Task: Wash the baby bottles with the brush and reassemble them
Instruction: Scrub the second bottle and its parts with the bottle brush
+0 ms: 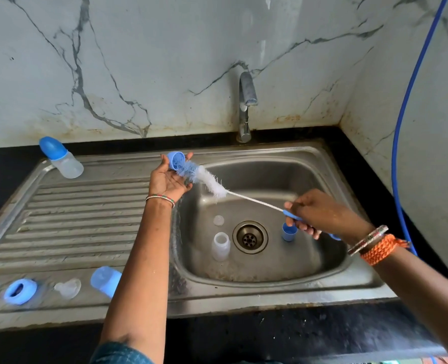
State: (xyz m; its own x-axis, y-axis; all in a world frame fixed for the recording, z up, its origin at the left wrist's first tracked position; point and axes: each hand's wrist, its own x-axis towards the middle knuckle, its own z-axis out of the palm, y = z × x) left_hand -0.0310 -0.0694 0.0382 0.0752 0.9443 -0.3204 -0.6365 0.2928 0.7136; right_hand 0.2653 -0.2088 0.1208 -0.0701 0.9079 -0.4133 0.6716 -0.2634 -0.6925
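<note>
Bottle brush (208, 181) — bristle end pushed into a small blue cap (177, 160) above the steel sink's (270, 281) left rim.

The left hand (169, 179) cups the cap, fingers curled round it, mouth facing right; the right hand (314, 214) grips the brush's blue plastic handle. The brush's long axis slants from lower right up to upper left — fluffy blue-and-white bristles on a thin twisted-wire stem. A clear bottle body (220, 246) stands in the basin beside the round drain (250, 237).

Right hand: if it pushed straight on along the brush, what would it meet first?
Likely the blue cap held in the left hand; the right hand points the brush into it. Depth is uncertain.
</note>
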